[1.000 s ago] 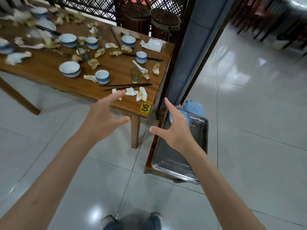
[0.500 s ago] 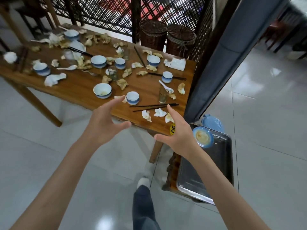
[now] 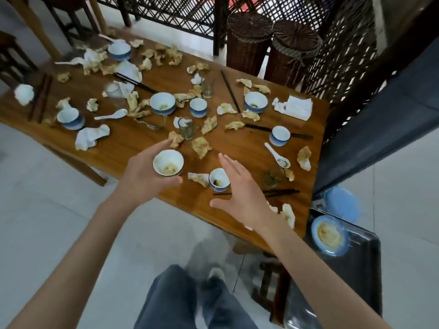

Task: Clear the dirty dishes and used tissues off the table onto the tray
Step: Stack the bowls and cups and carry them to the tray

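Over the near table (image 3: 133,148) edge, left hand (image 3: 142,179) and right hand (image 3: 240,193) spread, empty, flanking bowl (image 3: 168,162) and cup (image 3: 219,179); best grip each rim firmly, lift level toward tray (image 3: 365,262) at right.

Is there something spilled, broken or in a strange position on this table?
Nothing looks broken or spilled. The oddities are crumpled tissues scattered across the whole table, and a glass near the right edge that seems to lie tipped on its side, though blur makes that uncertain. The bowls stand upright.
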